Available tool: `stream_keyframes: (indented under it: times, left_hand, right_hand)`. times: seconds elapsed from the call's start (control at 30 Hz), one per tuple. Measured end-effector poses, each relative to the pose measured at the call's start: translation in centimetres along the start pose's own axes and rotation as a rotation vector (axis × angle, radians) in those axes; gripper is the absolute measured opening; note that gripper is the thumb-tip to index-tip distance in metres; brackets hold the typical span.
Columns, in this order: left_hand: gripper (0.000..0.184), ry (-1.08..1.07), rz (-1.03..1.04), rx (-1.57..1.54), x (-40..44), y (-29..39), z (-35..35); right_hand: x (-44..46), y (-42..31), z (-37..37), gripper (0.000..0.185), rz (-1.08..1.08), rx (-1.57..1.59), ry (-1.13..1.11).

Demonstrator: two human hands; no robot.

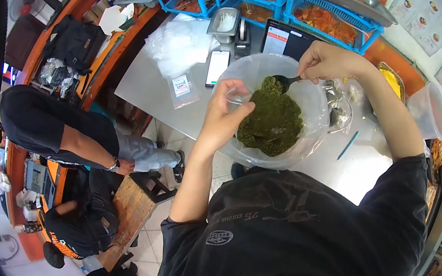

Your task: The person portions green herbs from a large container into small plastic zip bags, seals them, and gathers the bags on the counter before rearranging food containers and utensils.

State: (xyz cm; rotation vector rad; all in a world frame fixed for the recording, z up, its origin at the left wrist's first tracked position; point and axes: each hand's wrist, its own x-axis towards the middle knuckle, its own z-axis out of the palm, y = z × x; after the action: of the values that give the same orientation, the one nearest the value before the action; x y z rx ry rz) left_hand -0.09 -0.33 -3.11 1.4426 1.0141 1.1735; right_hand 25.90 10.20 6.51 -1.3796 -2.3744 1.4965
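A large translucent plastic tub (311, 117) stands in front of me, holding a heap of dark green ground herb (272, 125). My right hand (328, 62) pinches the handle of a black spoon (290, 80) over the tub's far right side. Green herb (271, 85) fills the spoon's bowl. At the tub's left, my left hand (226, 112) holds a small clear plastic container (237, 97) between thumb and fingers, close to the spoon. Whether it is a cup or a bag I cannot tell for sure.
Behind the tub are a lit phone (217, 68), a metal container (224, 26), plastic bags (180, 40) and a tablet (276, 40). Blue baskets (327, 15) line the back. A blue pen (348, 145) lies right of the tub. Several people (72, 129) are at the left.
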Motion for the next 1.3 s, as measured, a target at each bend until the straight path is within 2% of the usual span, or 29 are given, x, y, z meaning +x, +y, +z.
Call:
stream_keyframes:
  times: [0.03, 0.13, 0.27, 0.4, 0.5, 0.6, 0.7, 0.8, 0.87, 0.93, 0.97, 1.03, 1.17, 1.27, 1.3]
  left_hand:
    - [0.043, -0.042, -0.059, 0.022, 0.3, 0.2, 0.4]
    - [0.044, -0.127, -0.197, -0.184, 0.9, -0.8, 1.6]
    - [0.045, -0.134, -0.213, -0.186, 1.4, -0.7, 2.8]
    - [0.045, -0.114, -0.198, -0.239, 1.4, -0.5, 3.2]
    - [0.047, -0.058, -0.131, -0.191, 1.3, -1.6, 3.3]
    - [0.049, -0.047, -0.103, -0.148, 0.9, -2.2, 3.3]
    - [0.051, -0.034, -0.081, -0.078, 0.2, -1.8, 3.5]
    - [0.052, 0.051, 0.007, 0.099, -0.6, -1.6, 3.2]
    - [0.055, 0.131, 0.103, 0.213, -0.7, -2.9, 3.4]
    - [0.056, 0.225, 0.192, 0.308, -1.0, -2.1, 4.2]
    - [0.055, 0.243, 0.306, 0.379, -1.0, -2.2, 4.3]
    - [0.057, 0.164, 0.208, 0.248, -1.7, 0.1, 4.3]
    - [0.057, 0.197, 0.323, 0.339, -2.4, 1.8, 4.1]
    - [0.057, 0.254, 0.386, 0.430, -2.7, 1.8, 4.2]
    - [0.058, 0.283, 0.406, 0.450, -2.8, 1.6, 4.4]
  right_hand:
    - [-0.5, 0.0, -0.4, 0.019, -0.012, 0.017, 0.022]
    - [-1.1, 0.0, -0.5, 0.016, -0.079, -0.007, 0.080]
    - [-1.7, -0.9, 1.7, 0.015, -0.211, -0.156, 0.219]
    - [-2.8, -1.3, 5.9, 0.012, -0.347, -0.562, 0.611]
    - [-4.3, -2.8, 8.5, 0.011, -0.394, -0.682, 0.732]
    - [-4.7, -2.4, 9.6, 0.011, -0.426, -0.634, 0.749]
    - [-5.0, -2.1, 9.3, 0.012, -0.349, -0.336, 0.663]
    - [-5.2, -1.6, 8.5, 0.016, -0.292, -0.300, 0.713]
    - [-4.2, 0.6, 8.9, 0.021, -0.247, -0.475, 0.655]
    - [-2.6, 4.3, 10.2, 0.026, -0.322, -0.755, 0.568]
    - [-1.5, 5.3, 10.7, 0.026, -0.281, -0.753, 0.453]
    - [-0.2, 5.6, 11.5, 0.022, -0.205, -0.790, 0.238]
    - [0.4, 4.6, 11.5, 0.016, -0.159, -0.752, -0.048]
    - [-1.2, 1.1, 10.7, 0.017, -0.310, -0.691, 0.200]
    - [-1.2, 0.7, 10.4, 0.017, -0.339, -0.560, 0.324]
